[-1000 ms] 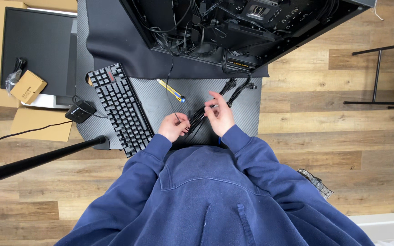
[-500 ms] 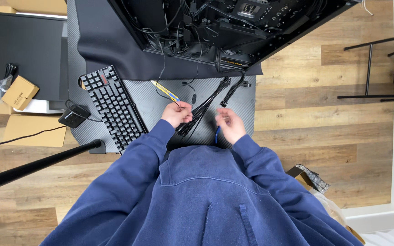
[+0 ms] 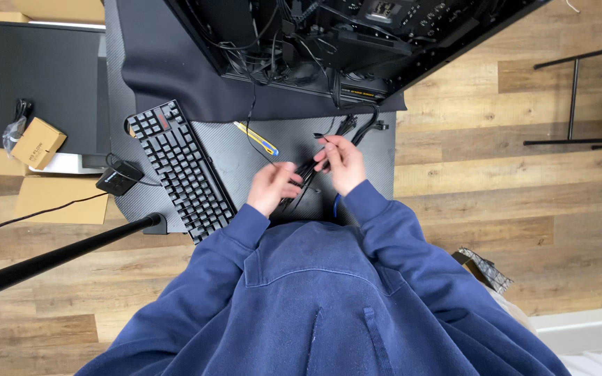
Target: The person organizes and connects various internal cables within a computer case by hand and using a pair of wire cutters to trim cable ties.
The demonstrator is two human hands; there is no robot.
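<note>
While the open computer case [image 3: 357, 42] is lying on its side at the far edge of the dark mat [image 3: 224, 153], we are working, in the head view, on the bundle of black cables [image 3: 308, 174] that is running out of the case and down toward us. Our left hand [image 3: 272, 186] is curling around the lower part of the bundle, fingers closed loosely over the strands. Our right hand [image 3: 341, 161] is pinching the upper part between thumb and fingertips, just beside a small black connector end.

Judging from how things are lying, the work is standing somewhere in the middle: the cables are gathered into one group, yet they are hanging loose, with no tie that we can make out, and the case interior is showing a tangle of wiring. Whether any plug is seated we cannot tell.

The cables are looking thin, flexible and matte black, several running side by side, hard to separate against the mat.

A black keyboard [image 3: 179, 167] is lying to the left, and a yellow-and-blue tool [image 3: 258, 138] is resting between keyboard and bundle.
</note>
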